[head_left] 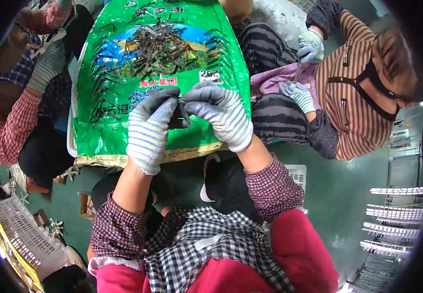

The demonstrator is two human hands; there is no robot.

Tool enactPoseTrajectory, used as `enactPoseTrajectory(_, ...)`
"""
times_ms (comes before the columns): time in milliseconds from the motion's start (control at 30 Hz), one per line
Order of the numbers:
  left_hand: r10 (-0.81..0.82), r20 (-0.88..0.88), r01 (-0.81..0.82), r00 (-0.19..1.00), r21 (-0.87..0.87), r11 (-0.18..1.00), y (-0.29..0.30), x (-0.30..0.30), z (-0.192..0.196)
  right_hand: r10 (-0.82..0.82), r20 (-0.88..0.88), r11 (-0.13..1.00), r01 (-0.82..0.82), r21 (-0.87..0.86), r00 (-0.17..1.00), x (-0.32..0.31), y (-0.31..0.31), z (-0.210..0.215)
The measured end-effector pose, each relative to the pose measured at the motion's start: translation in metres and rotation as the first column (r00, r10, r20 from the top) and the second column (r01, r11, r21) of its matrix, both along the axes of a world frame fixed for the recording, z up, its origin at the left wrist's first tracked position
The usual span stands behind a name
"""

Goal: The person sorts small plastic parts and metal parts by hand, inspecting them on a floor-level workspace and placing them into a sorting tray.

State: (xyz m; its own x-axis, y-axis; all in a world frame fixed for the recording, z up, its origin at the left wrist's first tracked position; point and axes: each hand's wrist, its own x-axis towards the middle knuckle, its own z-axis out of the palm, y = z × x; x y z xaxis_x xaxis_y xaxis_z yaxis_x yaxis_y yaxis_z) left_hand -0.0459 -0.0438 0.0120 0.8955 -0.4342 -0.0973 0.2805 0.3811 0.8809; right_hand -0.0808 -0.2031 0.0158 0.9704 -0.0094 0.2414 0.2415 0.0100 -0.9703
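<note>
Both my hands wear white-and-blue striped gloves with grey fingers, and they meet over the near part of a green printed sack. My left hand is closed, thumb and fingers pinched together. Fingertip to fingertip with it, my right hand is also closed in a pinch. What they hold between them is small and mostly covered by the grey fingertips, so I cannot make it out. Beyond them a heap of thin dark strips lies on the sack. More dark strips are laid in rows down its left side.
At the right sits a co-worker in a striped top, gloved hands near their lap. Another co-worker's gloved hand is at the left. White plastic baskets stand lower left, white racks lower right.
</note>
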Motion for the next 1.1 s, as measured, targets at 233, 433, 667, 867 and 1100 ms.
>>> enactPoseTrajectory(233, -0.014, -0.038, 0.012, 0.999, -0.054, 0.998, 0.005, -0.006, 0.004, -0.051, -0.090, 0.999, 0.051, -0.003, 0.995, -0.002, 0.008, 0.004)
enactPoseTrajectory(433, -0.034, -0.028, 0.033, 0.999, -0.031, 0.999, 0.007, -0.005, 0.001, -0.070, -0.124, 0.997, 0.074, 0.029, 0.990, 0.000, 0.011, 0.007)
enactPoseTrajectory(667, 0.006, -0.048, -0.009, 0.999, -0.053, 0.999, 0.008, -0.009, 0.006, -0.109, -0.138, 0.993, 0.115, 0.035, 0.984, -0.002, 0.015, -0.002)
enactPoseTrajectory(867, 0.026, 0.011, -0.026, 1.000, -0.001, 1.000, 0.011, -0.006, 0.003, -0.079, -0.174, 0.991, 0.095, 0.089, 0.982, 0.002, 0.018, -0.004)
enactPoseTrajectory(1100, -0.061, -0.073, 0.063, 0.995, 0.018, 0.998, -0.010, -0.009, 0.012, -0.164, -0.057, 0.986, 0.162, -0.029, 0.985, 0.003, 0.003, -0.018)
